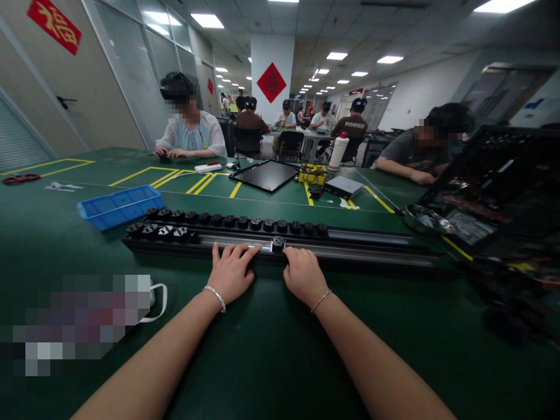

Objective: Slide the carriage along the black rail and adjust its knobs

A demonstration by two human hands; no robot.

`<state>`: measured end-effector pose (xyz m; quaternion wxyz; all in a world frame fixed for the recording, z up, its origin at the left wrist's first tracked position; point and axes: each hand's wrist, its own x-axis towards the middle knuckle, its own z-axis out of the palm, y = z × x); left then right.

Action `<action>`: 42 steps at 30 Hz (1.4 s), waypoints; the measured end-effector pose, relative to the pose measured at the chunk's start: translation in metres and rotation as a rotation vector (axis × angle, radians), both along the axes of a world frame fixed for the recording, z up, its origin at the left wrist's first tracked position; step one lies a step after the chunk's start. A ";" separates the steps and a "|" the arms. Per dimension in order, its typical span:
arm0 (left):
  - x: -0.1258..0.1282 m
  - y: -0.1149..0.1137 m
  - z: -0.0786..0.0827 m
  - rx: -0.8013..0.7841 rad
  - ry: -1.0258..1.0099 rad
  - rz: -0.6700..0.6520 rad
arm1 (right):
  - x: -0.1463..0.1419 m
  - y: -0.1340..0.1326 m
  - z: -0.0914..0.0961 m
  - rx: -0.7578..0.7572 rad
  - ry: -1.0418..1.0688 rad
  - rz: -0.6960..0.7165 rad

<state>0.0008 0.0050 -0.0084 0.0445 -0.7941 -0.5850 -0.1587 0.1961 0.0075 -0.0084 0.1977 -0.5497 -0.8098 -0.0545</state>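
A long black power track (376, 254) lies across the green table in front of me, its channel facing up. One black socket module (277, 244) sits in the channel between my two hands. My right hand (305, 273) is closed, with curled fingertips against that module's right side. My left hand (231, 267) rests with fingers spread on the track's near edge, its index finger pointing toward the module. Several more socket modules (165, 231) sit at the left end of this track. Behind it, a second track (367, 235) carries a row of socket modules (230, 221).
A blue plastic bin (120, 207) stands behind the left end. Farther back lie a black flat panel (265, 175), a yellow box with cables (312, 174) and a white bottle (338, 151). A metal bowl (429, 220) stands right; red-handled scissors (21, 179) lie left. Other people sit across.
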 end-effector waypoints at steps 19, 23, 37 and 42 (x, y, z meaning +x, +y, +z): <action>0.002 -0.002 0.002 -0.005 0.001 0.006 | 0.001 0.001 0.002 -0.042 -0.046 -0.016; 0.002 -0.002 0.003 -0.022 0.008 0.009 | 0.001 0.001 0.003 -0.031 -0.080 -0.006; 0.001 -0.002 0.002 -0.015 0.011 0.003 | 0.004 0.001 0.003 -0.005 -0.063 0.017; 0.001 -0.002 0.002 -0.010 0.007 -0.004 | 0.004 0.002 0.000 0.007 -0.054 0.007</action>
